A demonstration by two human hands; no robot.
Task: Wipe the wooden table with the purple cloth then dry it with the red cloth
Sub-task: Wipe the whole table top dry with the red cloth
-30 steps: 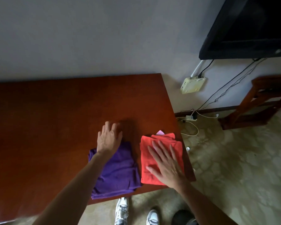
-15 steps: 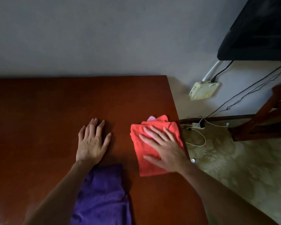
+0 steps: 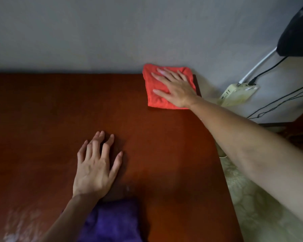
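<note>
While lying folded at the near edge of the wooden surface, purple cloth partly covered by the left forearm, cut by the lower border of the view. Just beyond it, left hand flat on the bare wood, palm down, fingers spread, grip fully open and holding nothing, not touching the purple cloth with the fingers. Pale wet-looking sheen on the wood at the near left. Farther, across the right side, right arm stretched out long over the surface edge. At the far right corner, against the grey wall, folded red cloth under the right hand; palm pressed flat on top, fingers spread and straight, grip open, not closed around the cloth. Beyond the surface on the right, cream power strip with white and black cables, dark television corner above.
</note>
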